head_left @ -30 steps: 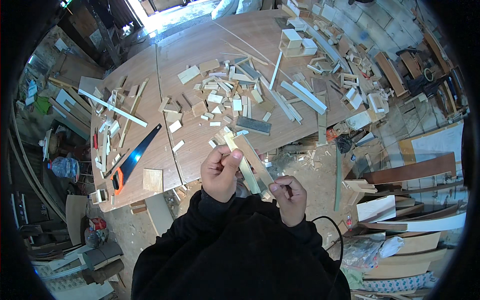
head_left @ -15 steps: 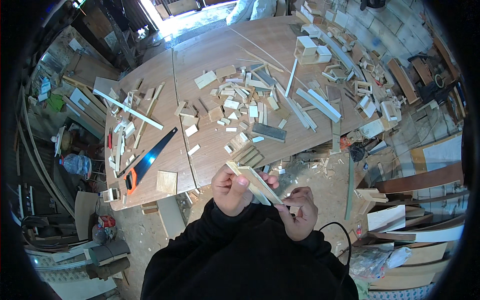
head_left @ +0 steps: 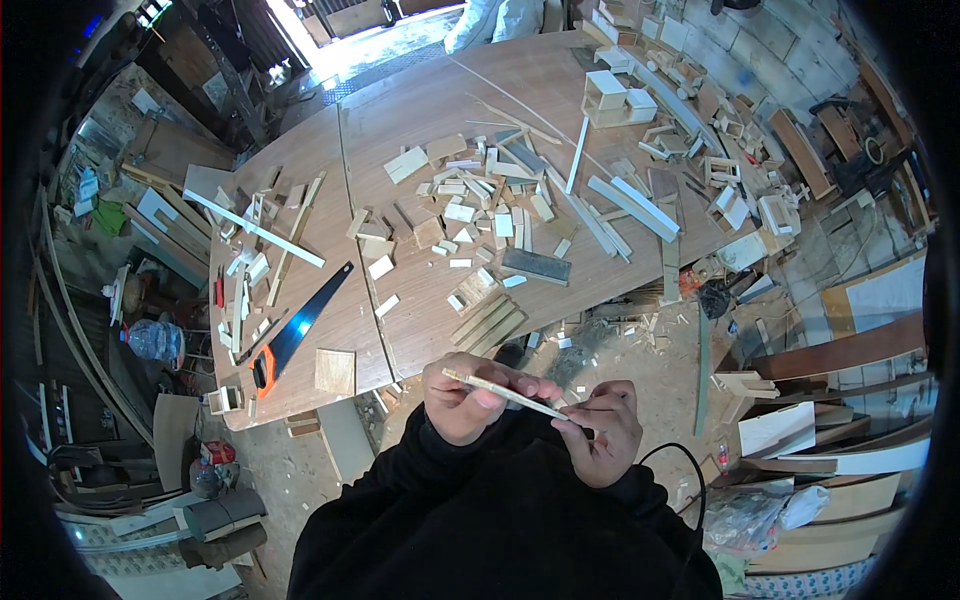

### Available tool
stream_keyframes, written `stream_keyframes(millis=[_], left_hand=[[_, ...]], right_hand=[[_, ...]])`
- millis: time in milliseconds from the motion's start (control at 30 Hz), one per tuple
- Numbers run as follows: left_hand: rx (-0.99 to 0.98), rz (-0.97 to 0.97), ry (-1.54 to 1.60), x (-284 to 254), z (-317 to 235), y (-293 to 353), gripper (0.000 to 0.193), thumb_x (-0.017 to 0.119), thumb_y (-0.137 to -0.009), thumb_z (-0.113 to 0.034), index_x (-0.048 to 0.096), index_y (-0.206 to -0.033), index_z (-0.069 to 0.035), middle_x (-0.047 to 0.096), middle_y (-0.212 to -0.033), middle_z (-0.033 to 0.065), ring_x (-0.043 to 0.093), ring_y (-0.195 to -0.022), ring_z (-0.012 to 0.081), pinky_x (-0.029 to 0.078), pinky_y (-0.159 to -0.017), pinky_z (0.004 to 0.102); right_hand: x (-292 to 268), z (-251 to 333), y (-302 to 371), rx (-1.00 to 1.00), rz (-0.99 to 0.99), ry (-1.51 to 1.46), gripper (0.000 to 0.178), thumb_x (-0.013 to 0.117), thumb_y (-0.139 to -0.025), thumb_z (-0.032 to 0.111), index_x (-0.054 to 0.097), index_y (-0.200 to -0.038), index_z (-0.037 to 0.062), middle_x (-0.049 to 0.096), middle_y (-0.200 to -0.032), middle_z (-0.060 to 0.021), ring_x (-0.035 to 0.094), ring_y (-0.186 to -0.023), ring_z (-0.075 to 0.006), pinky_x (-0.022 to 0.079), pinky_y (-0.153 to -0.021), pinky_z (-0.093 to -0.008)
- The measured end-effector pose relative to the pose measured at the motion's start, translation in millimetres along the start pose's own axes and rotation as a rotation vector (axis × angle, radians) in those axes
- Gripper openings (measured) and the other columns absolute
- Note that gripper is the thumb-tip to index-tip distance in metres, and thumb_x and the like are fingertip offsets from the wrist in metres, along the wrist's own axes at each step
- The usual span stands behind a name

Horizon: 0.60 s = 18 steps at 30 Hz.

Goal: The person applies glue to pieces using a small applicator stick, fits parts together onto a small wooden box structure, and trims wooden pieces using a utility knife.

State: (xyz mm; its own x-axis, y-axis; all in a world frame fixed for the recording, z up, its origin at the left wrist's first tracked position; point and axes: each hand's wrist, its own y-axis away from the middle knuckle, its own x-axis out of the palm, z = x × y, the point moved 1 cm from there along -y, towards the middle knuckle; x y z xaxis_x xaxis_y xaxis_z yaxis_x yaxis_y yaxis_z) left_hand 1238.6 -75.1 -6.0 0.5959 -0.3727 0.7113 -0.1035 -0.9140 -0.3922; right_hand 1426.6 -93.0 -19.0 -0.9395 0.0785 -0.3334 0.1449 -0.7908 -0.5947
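in the head view, the slim wooden piece is now lying edge-on, where half a second ago it was showing a broader face, and that face is escaping view. both hands are holding it just off the table: the left hand is clasping it between thumb and fingers, the right hand is pinching its right end nearly closed, though hidden fingertips are leaving the exact contact unclear.

- At six o'clock, a loose black top is creasing softly.
- At seven o'clock, a long left sleeve is matching it.
- At five o'clock, a black right sleeve is showing.
- Toward four o'clock, a thin black cable is curving.
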Motion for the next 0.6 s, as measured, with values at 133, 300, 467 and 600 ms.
stream_keyframes(millis=[133,300,467,600], left_hand=[[-0.006,0.036,-0.024,0,-3,-1,0.014,0.063,-0.091,-0.009,0.065,-0.102,-0.001,0.068,-0.1,0.0208,0.065,-0.101,0.0406,0.049,-0.089,0.0658],[-0.009,0.028,-0.06,-3,-1,3,0.015,0.062,-0.091,-0.008,0.064,-0.103,0.0,0.068,-0.099,0.0213,0.065,-0.101,0.041,0.05,-0.088,0.0655],[0.007,-0.072,-0.151,5,2,1,0.021,0.06,-0.093,-0.011,0.059,-0.097,0.01,0.067,-0.095,0.0272,0.069,-0.09,0.035,0.057,-0.083,0.0493],[-0.114,-0.4,-0.209,15,4,-7,0.025,0.059,-0.094,-0.014,0.054,-0.108,0.006,0.065,-0.097,0.0259,0.068,-0.087,0.034,0.057,-0.08,0.0523]], right_hand=[[-2,0,0,-0.004,-0.002,-0.005,0.03,0.083,-0.07,0.009,0.065,-0.093,0.0123,0.063,-0.081,-0.0001,0.051,-0.077,-0.0229,0.043,-0.07,-0.0345],[-1,-2,1,-0.012,-0.02,-0.016,0.028,0.083,-0.07,0.009,0.066,-0.091,0.0121,0.063,-0.079,0.0002,0.051,-0.076,-0.022,0.042,-0.07,-0.0342],[0,-1,0,0.029,-0.007,-0.021,0.024,0.081,-0.071,0.008,0.065,-0.088,0.01,0.062,-0.078,-0.002,0.052,-0.075,-0.0228,0.042,-0.07,-0.0344],[7,-8,3,0.211,0.067,-0.151,0.016,0.077,-0.076,0.005,0.064,-0.086,0.0062,0.061,-0.075,-0.0055,0.052,-0.071,-0.0247,0.044,-0.072,-0.0355]])
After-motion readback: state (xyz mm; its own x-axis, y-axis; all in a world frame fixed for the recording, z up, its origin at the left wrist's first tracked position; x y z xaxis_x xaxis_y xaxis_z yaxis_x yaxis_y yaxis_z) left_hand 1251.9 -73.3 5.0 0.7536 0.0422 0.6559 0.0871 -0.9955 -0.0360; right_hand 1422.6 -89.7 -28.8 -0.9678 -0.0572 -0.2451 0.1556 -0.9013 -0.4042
